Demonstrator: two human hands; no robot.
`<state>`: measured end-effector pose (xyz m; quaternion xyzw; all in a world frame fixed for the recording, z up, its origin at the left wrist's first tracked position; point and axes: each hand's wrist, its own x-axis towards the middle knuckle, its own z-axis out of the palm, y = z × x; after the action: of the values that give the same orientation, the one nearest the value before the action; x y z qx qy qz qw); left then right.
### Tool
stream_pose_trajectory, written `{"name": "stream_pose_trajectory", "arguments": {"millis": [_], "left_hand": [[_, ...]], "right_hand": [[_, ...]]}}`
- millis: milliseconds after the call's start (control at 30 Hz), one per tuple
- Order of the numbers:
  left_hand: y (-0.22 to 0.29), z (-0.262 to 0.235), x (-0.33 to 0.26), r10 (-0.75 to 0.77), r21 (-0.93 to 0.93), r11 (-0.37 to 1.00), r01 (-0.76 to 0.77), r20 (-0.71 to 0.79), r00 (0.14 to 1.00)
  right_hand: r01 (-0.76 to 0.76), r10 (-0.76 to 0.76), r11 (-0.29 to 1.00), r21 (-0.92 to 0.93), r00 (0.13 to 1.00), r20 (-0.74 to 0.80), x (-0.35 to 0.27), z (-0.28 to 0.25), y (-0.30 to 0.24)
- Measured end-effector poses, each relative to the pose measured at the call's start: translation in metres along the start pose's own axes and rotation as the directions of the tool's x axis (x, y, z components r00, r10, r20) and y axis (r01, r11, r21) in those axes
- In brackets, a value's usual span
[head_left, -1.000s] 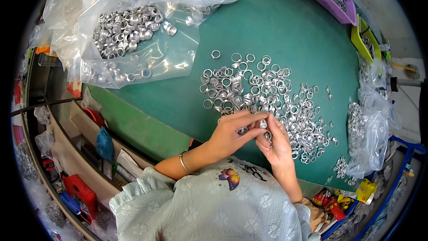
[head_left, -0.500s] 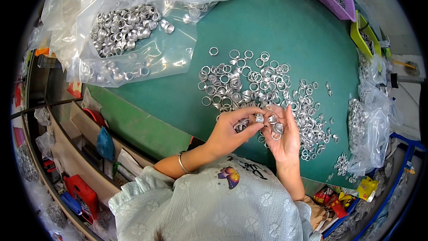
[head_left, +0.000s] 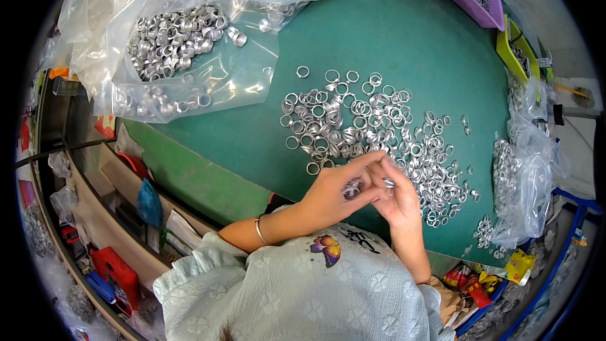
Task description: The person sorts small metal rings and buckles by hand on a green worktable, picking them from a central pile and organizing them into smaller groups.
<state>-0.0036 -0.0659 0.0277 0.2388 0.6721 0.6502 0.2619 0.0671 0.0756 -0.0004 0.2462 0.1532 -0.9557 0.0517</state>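
My left hand [head_left: 325, 197] is curled over several silver rings [head_left: 353, 189], which show between the thumb and fingers. Its fingertips meet those of my right hand [head_left: 404, 204], where a silver ring [head_left: 389, 183] shows between the bent fingers. Motion blurs the fingertips, and the palms are partly hidden. Just beyond both hands, a loose heap of silver rings [head_left: 360, 108] lies spread on the green table [head_left: 404, 38]. More of the heap reaches round to the right of my right hand.
At the far left, a clear plastic bag [head_left: 243, 91] lies open with many rings inside. Purple [head_left: 499, 16] and lime-green [head_left: 533, 66] bins stand at the far right. Bagged rings [head_left: 505, 170] line the right edge. Shelves with a red container [head_left: 113, 271] are at lower left.
My hands have come together; the right fingers have folded in over the rings that lay on the open palm. The left thumb and fingers have shifted slightly right.
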Motion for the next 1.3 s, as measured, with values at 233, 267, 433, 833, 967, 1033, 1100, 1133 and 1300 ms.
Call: {"name": "stream_pose_trajectory", "arguments": {"millis": [233,267,433,833,967,1033,1100,1133,1300], "left_hand": [[-0.021,-0.014,-0.01,-0.028,-0.017,1.0,0.026,-0.11,0.994],[-0.022,-0.014,-0.012,-0.014,-0.01,1.0,0.013,-0.099,0.995],[-0.019,-0.014,-0.014,-0.05,-0.025,0.999,0.048,-0.09,0.995],[-0.023,-0.014,-0.015,-0.027,-0.003,1.0,0.026,-0.109,0.994],[-0.023,-0.011,-0.013,-0.011,0.024,1.0,0.014,-0.093,0.996],[-0.02,-0.01,-0.012,-0.014,0.023,1.0,0.016,-0.086,0.996],[-0.017,-0.009,-0.013,-0.023,0.003,1.0,0.024,-0.089,0.996],[-0.015,-0.009,-0.013,-0.035,0.001,0.999,0.035,-0.087,0.996],[-0.02,-0.011,-0.018,-0.034,-0.038,0.999,0.029,-0.116,0.993]], "right_hand": [[0.368,-0.371,0.823,-0.433,0.925,0.082,0.019,0.026,-0.046],[0.355,-0.323,0.835,-0.422,0.935,0.147,0.024,0.019,-0.051],[0.206,-0.423,-0.406,-0.891,0.821,0.383,0.046,0.028,-0.05],[-0.067,-0.488,-0.697,-0.714,0.774,0.404,0.035,0.024,-0.053],[0.026,-0.469,-0.604,-0.797,0.796,0.381,0.041,0.043,-0.032],[-0.107,-0.466,-0.666,-0.738,0.832,0.301,0.054,0.047,-0.027],[-0.198,-0.45,-0.73,-0.654,0.86,0.241,0.069,0.044,-0.028],[-0.177,-0.454,-0.679,-0.713,0.864,0.218,0.071,0.044,-0.031],[0.014,-0.452,-0.218,-0.976,0.885,0.114,0.052,0.036,-0.04]]}}
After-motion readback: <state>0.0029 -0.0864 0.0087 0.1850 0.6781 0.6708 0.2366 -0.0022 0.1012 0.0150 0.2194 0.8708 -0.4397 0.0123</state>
